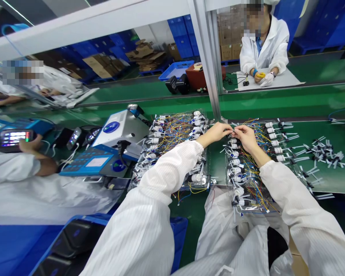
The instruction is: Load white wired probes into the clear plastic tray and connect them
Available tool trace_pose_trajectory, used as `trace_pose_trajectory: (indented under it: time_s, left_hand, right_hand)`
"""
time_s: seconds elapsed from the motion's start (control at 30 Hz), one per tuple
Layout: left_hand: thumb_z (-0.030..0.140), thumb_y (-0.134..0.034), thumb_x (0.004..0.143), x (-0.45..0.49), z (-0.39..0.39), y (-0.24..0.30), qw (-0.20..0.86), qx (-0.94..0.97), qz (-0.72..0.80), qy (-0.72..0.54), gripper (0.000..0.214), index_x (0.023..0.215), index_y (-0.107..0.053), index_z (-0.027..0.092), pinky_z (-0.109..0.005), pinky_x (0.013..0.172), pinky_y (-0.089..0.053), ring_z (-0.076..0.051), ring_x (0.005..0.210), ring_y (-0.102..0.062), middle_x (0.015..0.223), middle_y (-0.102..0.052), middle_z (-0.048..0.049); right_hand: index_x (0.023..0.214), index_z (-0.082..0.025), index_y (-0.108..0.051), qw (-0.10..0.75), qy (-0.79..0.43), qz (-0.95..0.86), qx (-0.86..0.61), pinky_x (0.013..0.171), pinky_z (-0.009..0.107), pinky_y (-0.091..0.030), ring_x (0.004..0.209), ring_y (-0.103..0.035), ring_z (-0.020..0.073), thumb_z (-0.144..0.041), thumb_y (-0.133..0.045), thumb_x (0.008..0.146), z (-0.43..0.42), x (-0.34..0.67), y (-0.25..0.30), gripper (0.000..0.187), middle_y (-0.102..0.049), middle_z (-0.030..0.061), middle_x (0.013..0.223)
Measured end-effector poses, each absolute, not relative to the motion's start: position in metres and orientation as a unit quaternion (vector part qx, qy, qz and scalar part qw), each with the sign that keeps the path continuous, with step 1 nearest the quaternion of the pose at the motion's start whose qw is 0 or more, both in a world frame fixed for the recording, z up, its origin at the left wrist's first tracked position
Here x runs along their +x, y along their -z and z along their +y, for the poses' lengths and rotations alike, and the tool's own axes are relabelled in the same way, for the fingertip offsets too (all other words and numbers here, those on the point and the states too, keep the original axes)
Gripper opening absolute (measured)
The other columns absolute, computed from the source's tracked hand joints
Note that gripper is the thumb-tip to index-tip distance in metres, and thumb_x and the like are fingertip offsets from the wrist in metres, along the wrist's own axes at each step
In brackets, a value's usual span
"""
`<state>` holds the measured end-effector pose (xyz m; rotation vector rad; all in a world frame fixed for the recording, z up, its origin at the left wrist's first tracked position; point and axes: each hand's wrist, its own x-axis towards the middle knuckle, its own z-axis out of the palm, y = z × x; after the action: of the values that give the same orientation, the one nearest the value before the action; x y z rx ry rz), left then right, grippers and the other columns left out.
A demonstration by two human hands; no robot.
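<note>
Both hands meet over the far left corner of the right-hand clear tray (257,209), which holds rows of small white cylindrical parts with coloured wires. My left hand (218,132) reaches in from the left with its fingertips pinched together. Close against it, my right hand (245,138) is also pinched, thumb and forefinger at the same spot. What sits between the fingertips is too small to make out. Just below the hands runs a column of white cylinders (235,163) with pale strips. Yellow, red and blue wires (251,168) lie tangled in the middle of the tray.
A second tray of wired parts (172,132) lies to the left. Loose black-and-white clips (327,153) are heaped on the green bench (340,180) at right. A grey-and-blue machine (112,142) stands left, beside a co-worker's hand (31,143). A metal post (205,57) rises behind the bench.
</note>
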<state>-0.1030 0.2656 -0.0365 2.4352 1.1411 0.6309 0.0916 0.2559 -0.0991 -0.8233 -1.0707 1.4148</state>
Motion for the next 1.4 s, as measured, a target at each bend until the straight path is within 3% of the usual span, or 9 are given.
trace_pose_trajectory:
  time_s: [0.4, 0.8, 1.07, 1.4]
  left_hand:
    - [0.027, -0.061, 0.099, -0.1026, 0.2639, 0.0398, 0.193, 0.865, 0.407, -0.221, 0.024, 0.106, -0.081, 0.016, -0.026, 0.084, -0.052, -0.018, 0.087, -0.074, 0.099, -0.082, -0.007]
    - [0.026, -0.064, 0.096, -0.1019, 0.2585, 0.0317, 0.223, 0.848, 0.423, -0.23, 0.022, 0.099, -0.083, 0.015, -0.024, 0.075, -0.049, -0.017, 0.081, -0.072, 0.093, -0.082, -0.0062]
    - [0.023, -0.062, 0.098, -0.1033, 0.2615, 0.0391, 0.163, 0.876, 0.419, -0.173, 0.024, 0.107, -0.083, 0.016, -0.027, 0.076, -0.05, -0.02, 0.082, -0.075, 0.097, -0.083, -0.0084]
    - [0.03, -0.07, 0.095, -0.1018, 0.2601, 0.0319, 0.212, 0.836, 0.428, -0.271, 0.019, 0.102, -0.083, 0.018, -0.028, 0.082, -0.054, -0.02, 0.088, -0.076, 0.099, -0.083, -0.0065]
  right_hand:
    - [0.086, -0.024, -0.073, 0.533, -0.556, -0.519, -0.371, 0.08, 0.043, -0.066, 0.074, -0.074, 0.0238, -0.053, -0.087, 0.071, 0.256, 0.096, 0.0961, 0.036, -0.073, 0.0025, 0.076]
    - [0.089, -0.023, -0.073, 0.522, -0.519, -0.571, -0.364, 0.071, 0.037, -0.062, 0.069, -0.071, 0.0213, -0.045, -0.079, 0.08, 0.2586, 0.0987, 0.0989, 0.025, -0.072, 0.0012, 0.073]
    - [0.087, -0.022, -0.073, 0.529, -0.405, -0.635, -0.391, 0.071, 0.037, -0.059, 0.072, -0.07, 0.0211, -0.037, -0.072, 0.084, 0.2548, 0.0929, 0.1052, 0.015, -0.072, 0.0038, 0.085]
    - [0.089, -0.023, -0.069, 0.574, -0.514, -0.522, -0.366, 0.072, 0.035, -0.06, 0.071, -0.071, 0.0192, -0.044, -0.081, 0.079, 0.2539, 0.0934, 0.1017, 0.026, -0.072, 0.0004, 0.079]
